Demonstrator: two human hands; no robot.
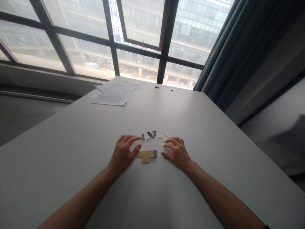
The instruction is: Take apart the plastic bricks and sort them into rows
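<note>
On the white table, a flat assembly of tan building bricks [145,156] lies between my hands, with a blue-grey part [155,154] at its right end. My left hand [124,151] rests at the assembly's left end, thumb and fingers apart; the index fingertip is near a small grey piece [143,136]. Across from it, my right hand [176,152] lies with curved, parted fingers beside white bricks [166,136]. One white piece [163,148] is partly hidden by those fingers, and I cannot tell whether they touch it. Behind the assembly sits a small pile of grey pieces [152,134].
Printed paper sheets [113,93] lie at the far left of the white table [186,117]. Two small round spots, one a dark hole [156,87], mark its far edge. Beyond stand large windows [143,25], with a dark blue curtain [228,60] on the right.
</note>
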